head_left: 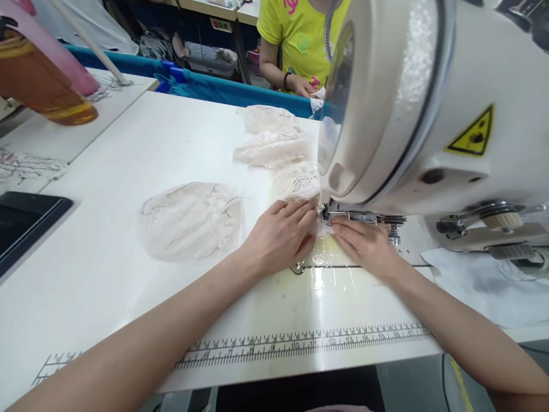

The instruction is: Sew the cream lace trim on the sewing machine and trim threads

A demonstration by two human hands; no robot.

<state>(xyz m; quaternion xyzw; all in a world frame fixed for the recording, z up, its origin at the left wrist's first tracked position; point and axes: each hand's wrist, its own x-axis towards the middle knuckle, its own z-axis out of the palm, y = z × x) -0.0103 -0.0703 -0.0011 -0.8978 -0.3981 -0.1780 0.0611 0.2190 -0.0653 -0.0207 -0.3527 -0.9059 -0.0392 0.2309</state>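
Observation:
White lace fabric (295,178) runs under the presser foot (326,213) of a sewing machine (386,114). My left hand (281,234) is closed on this lace just left of the foot, its fingers together and bent over it. From the other side, my right hand (364,243) pinches the lace's near edge beside the foot, with fingertips partly hidden under the machine head. Behind the left hand, a bunched pale sheer cloth (274,134) adjoins the lace. Another sheer piece (193,223) with loose dark threads lies flat on the left.
A printed ruler (295,346) follows the front edge of the white table (128,292). At left are a phone (30,223), a bottle of brown liquid (47,80) and thread scraps (30,163). Beyond a blue cloth trough (240,94), a person in yellow (295,51) handles lace.

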